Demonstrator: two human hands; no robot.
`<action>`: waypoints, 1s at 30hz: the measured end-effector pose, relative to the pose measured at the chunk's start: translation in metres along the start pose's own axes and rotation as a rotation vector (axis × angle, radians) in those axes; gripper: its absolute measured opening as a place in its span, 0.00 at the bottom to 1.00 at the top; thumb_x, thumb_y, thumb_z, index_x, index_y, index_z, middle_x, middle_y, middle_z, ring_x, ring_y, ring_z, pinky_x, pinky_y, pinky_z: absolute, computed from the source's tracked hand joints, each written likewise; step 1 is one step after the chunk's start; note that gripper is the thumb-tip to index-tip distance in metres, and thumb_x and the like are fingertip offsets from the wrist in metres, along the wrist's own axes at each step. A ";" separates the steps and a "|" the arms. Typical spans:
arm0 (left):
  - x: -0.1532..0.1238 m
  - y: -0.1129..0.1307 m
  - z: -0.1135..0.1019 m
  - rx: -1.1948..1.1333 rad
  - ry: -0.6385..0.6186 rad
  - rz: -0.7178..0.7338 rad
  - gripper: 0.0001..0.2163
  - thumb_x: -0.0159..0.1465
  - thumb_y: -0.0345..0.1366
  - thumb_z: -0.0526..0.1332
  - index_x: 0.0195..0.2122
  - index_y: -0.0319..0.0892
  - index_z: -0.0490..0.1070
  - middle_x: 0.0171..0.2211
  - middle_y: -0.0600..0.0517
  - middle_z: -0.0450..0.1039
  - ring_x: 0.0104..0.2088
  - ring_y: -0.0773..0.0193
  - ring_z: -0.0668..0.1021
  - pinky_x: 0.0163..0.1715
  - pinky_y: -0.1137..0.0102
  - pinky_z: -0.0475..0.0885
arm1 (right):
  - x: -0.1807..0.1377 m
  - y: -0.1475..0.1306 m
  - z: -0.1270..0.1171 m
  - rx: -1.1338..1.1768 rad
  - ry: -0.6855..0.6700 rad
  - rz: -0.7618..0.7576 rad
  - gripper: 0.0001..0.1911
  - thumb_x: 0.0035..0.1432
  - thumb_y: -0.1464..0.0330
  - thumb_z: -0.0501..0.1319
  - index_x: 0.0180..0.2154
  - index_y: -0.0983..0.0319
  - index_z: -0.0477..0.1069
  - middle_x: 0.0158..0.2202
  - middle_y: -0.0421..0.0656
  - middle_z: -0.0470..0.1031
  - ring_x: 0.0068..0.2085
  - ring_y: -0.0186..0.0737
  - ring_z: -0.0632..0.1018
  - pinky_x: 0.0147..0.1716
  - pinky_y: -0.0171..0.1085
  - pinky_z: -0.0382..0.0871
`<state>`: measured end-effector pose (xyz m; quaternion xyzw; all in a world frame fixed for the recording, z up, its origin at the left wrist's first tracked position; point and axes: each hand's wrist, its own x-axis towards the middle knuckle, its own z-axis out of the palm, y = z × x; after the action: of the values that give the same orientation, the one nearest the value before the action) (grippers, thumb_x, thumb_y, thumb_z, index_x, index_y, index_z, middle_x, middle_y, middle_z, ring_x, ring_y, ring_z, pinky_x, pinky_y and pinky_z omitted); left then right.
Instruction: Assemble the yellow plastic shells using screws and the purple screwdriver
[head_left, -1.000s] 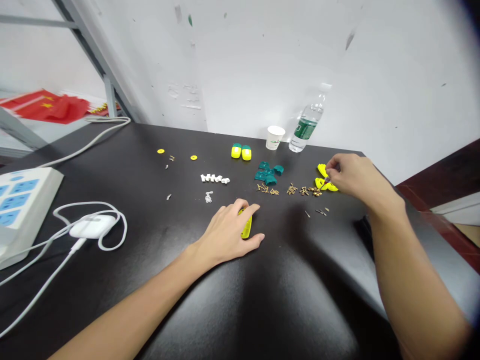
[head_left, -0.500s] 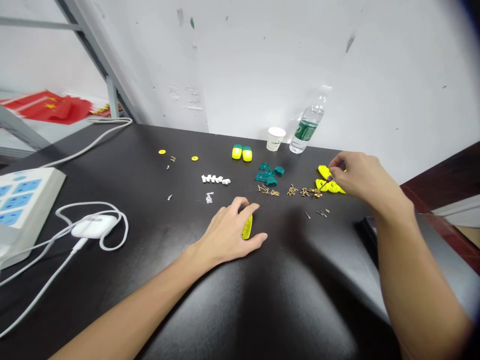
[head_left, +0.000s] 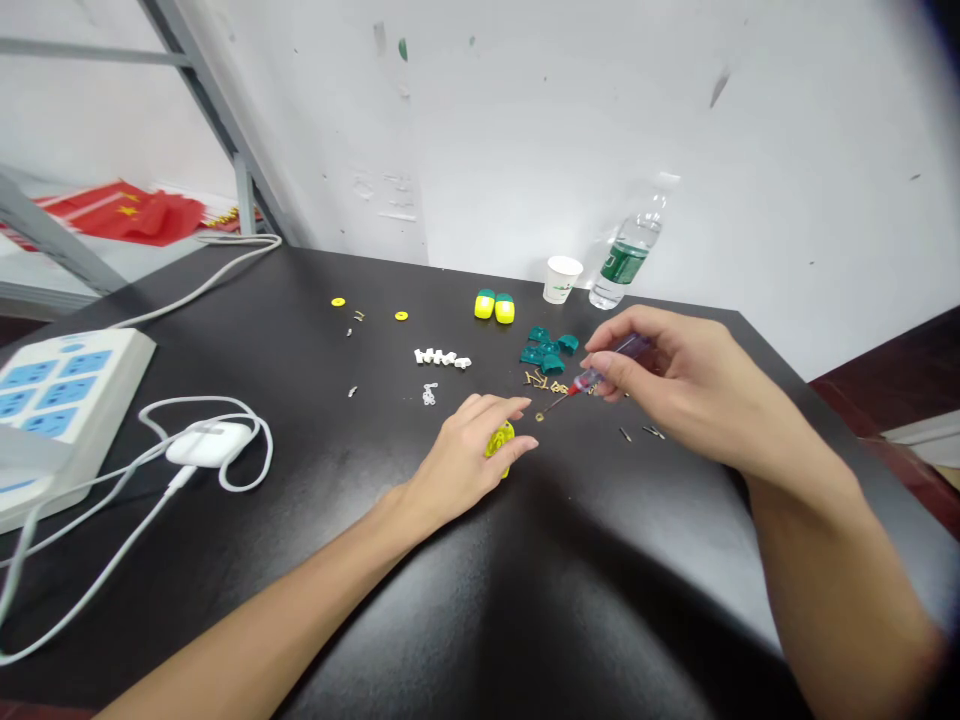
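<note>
My left hand rests on the black table with its fingers curled round a small yellow plastic piece. My right hand grips a small screwdriver with a clear purple handle and a red collar. Its thin tip points down and left, close to a tiny brass ring lying just right of the yellow piece. Brass screws lie scattered behind the tip, and several teal plastic shells sit beyond them.
A white cup and a water bottle stand at the back by the wall. Two yellow-and-teal assembled pieces, white clips and small yellow discs lie mid-table. A power strip and a white charger with cable sit left.
My right hand has come from the yellow shells at the far right toward the centre, carrying the screwdriver. My left hand has tilted the yellow piece up. The view shifted slightly.
</note>
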<state>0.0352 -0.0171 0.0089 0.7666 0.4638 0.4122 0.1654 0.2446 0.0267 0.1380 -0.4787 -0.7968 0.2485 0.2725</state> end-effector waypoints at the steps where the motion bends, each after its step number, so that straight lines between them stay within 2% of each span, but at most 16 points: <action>1: 0.000 0.000 0.000 -0.027 -0.008 0.004 0.17 0.66 0.36 0.64 0.55 0.43 0.70 0.44 0.49 0.77 0.44 0.61 0.76 0.47 0.63 0.72 | -0.001 -0.002 0.003 0.037 -0.015 -0.015 0.04 0.61 0.64 0.61 0.37 0.57 0.73 0.29 0.40 0.77 0.30 0.39 0.77 0.26 0.37 0.69; 4: 0.000 0.002 -0.001 -0.068 -0.024 0.004 0.13 0.66 0.33 0.64 0.53 0.42 0.73 0.39 0.50 0.79 0.40 0.62 0.77 0.43 0.65 0.72 | -0.002 -0.004 0.008 0.129 -0.048 -0.034 0.04 0.62 0.65 0.61 0.37 0.58 0.73 0.28 0.39 0.77 0.30 0.37 0.77 0.27 0.35 0.70; 8: 0.001 0.003 -0.001 -0.129 -0.011 -0.106 0.06 0.66 0.34 0.63 0.41 0.42 0.79 0.32 0.51 0.79 0.31 0.65 0.77 0.37 0.67 0.72 | -0.004 -0.004 0.008 0.192 -0.053 -0.048 0.04 0.63 0.65 0.61 0.39 0.58 0.71 0.30 0.40 0.77 0.31 0.37 0.78 0.31 0.37 0.72; 12: 0.004 0.003 -0.001 -0.403 -0.001 -0.328 0.06 0.62 0.38 0.67 0.37 0.42 0.81 0.31 0.50 0.80 0.29 0.65 0.77 0.33 0.68 0.71 | -0.008 -0.007 0.003 0.045 0.189 -0.097 0.07 0.65 0.66 0.58 0.45 0.55 0.68 0.32 0.40 0.76 0.31 0.39 0.76 0.28 0.37 0.68; 13: 0.005 0.003 -0.001 -0.520 -0.013 -0.387 0.08 0.61 0.39 0.67 0.37 0.41 0.81 0.30 0.49 0.80 0.28 0.66 0.76 0.31 0.68 0.71 | -0.009 -0.007 0.003 0.019 0.199 -0.112 0.07 0.65 0.67 0.56 0.46 0.55 0.67 0.31 0.39 0.75 0.30 0.38 0.76 0.27 0.37 0.67; 14: 0.006 0.003 -0.002 -0.647 -0.028 -0.431 0.09 0.60 0.40 0.68 0.37 0.40 0.80 0.29 0.49 0.80 0.25 0.67 0.74 0.28 0.69 0.69 | -0.009 -0.007 0.003 0.004 0.160 -0.128 0.07 0.65 0.68 0.55 0.46 0.54 0.67 0.30 0.38 0.74 0.29 0.38 0.75 0.26 0.36 0.66; 16: 0.008 0.003 -0.003 -0.890 -0.062 -0.468 0.13 0.59 0.44 0.69 0.36 0.38 0.80 0.25 0.49 0.78 0.21 0.70 0.69 0.22 0.71 0.64 | -0.010 -0.006 0.008 -0.007 -0.016 -0.178 0.07 0.65 0.70 0.54 0.44 0.55 0.67 0.27 0.37 0.72 0.27 0.36 0.72 0.25 0.35 0.64; 18: 0.009 0.003 -0.005 -1.077 -0.076 -0.464 0.16 0.58 0.47 0.70 0.34 0.37 0.79 0.22 0.50 0.75 0.19 0.73 0.64 0.20 0.72 0.59 | -0.009 -0.006 0.016 -0.035 -0.177 -0.250 0.07 0.65 0.71 0.56 0.43 0.56 0.69 0.27 0.36 0.71 0.26 0.33 0.69 0.26 0.34 0.63; 20: 0.010 0.005 -0.005 -1.197 -0.075 -0.479 0.18 0.55 0.48 0.72 0.32 0.36 0.78 0.21 0.52 0.72 0.19 0.74 0.62 0.20 0.73 0.58 | -0.008 -0.005 0.027 -0.065 -0.251 -0.313 0.05 0.63 0.71 0.58 0.42 0.57 0.70 0.30 0.36 0.71 0.27 0.32 0.68 0.27 0.33 0.62; 24: 0.010 0.007 -0.008 -1.314 -0.109 -0.543 0.18 0.53 0.49 0.74 0.27 0.37 0.76 0.17 0.57 0.64 0.18 0.75 0.59 0.20 0.74 0.54 | -0.008 -0.005 0.044 -0.098 -0.207 -0.394 0.01 0.62 0.72 0.61 0.37 0.60 0.70 0.33 0.39 0.72 0.33 0.33 0.70 0.32 0.33 0.63; 27: 0.010 0.007 -0.012 -1.317 -0.171 -0.573 0.20 0.52 0.50 0.74 0.22 0.38 0.72 0.17 0.58 0.60 0.19 0.76 0.57 0.20 0.73 0.52 | -0.008 -0.004 0.051 -0.108 -0.167 -0.457 0.04 0.63 0.73 0.59 0.37 0.61 0.72 0.34 0.40 0.71 0.33 0.34 0.70 0.33 0.34 0.63; 30: 0.011 0.006 -0.016 -1.276 -0.202 -0.591 0.21 0.51 0.52 0.74 0.21 0.39 0.71 0.17 0.58 0.57 0.19 0.75 0.56 0.20 0.72 0.52 | -0.007 -0.002 0.055 -0.071 -0.152 -0.523 0.06 0.64 0.73 0.57 0.39 0.61 0.73 0.35 0.42 0.71 0.34 0.35 0.71 0.34 0.35 0.65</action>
<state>0.0282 -0.0129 0.0276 0.3968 0.3030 0.4681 0.7291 0.2095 0.0117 0.0983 -0.2461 -0.9196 0.1768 0.2500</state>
